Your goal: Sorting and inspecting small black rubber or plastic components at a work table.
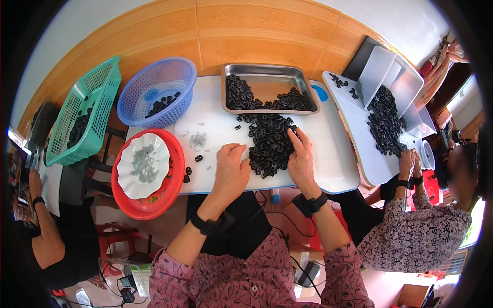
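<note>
A heap of small black oval pieces with holes [269,141] lies on the white table in front of me. Against its left side is my left hand [229,172], fingers curled in; whatever they may hold is hidden. My right hand [302,163] rests along the heap's right edge, its fingers stretched out and touching the pieces. Behind the heap, a metal tray [314,107] holds more black pieces. To the left of my left hand, a few loose black pieces [188,171] and a scatter of small clear bits [197,140] lie on the tabletop.
At left, a white scalloped dish [127,177] of clear bits sits in a red basin [177,177]. Behind it are a blue basket [179,110] and a green basket [97,134] with black pieces. Co-workers [411,231] sit on both sides; the right one handles a black heap [384,120].
</note>
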Tool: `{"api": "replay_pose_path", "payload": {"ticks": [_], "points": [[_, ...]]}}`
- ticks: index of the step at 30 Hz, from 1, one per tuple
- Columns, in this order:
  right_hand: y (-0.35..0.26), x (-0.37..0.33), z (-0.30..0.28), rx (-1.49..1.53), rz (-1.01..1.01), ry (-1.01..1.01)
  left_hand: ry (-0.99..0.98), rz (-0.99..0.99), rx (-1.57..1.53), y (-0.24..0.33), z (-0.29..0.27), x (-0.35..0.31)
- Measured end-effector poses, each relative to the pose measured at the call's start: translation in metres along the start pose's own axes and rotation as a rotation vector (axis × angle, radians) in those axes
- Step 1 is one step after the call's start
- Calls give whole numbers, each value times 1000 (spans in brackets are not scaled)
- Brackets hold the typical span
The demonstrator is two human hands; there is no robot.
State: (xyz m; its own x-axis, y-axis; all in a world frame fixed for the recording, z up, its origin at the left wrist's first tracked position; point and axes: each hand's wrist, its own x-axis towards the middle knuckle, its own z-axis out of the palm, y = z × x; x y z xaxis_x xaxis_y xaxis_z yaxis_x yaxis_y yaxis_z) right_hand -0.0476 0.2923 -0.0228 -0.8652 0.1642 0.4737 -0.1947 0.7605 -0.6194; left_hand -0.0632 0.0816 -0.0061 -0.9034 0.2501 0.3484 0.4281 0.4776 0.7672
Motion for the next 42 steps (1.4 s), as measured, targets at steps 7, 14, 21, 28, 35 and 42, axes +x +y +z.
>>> {"api": "replay_pose_path", "payload": {"ticks": [7,14,21,28,35,42], "points": [[1,-5,-9,115,39,58,-167,-212,250,11,-42,-20],[-12,-14,-17,149,72,-22,-242,-176,447,16,-22,-16],[-29,-21,-25,154,38,-119,-207,-148,325,10,-4,-2],[-27,-25,-19,66,-18,-110,16,-114,128,-1,-26,-18],[-25,-27,-14,58,-25,-56,-7,-146,176,16,-25,-55],[-26,-29,-13,72,-37,-10,78,-49,308,16,-12,-58]]}}
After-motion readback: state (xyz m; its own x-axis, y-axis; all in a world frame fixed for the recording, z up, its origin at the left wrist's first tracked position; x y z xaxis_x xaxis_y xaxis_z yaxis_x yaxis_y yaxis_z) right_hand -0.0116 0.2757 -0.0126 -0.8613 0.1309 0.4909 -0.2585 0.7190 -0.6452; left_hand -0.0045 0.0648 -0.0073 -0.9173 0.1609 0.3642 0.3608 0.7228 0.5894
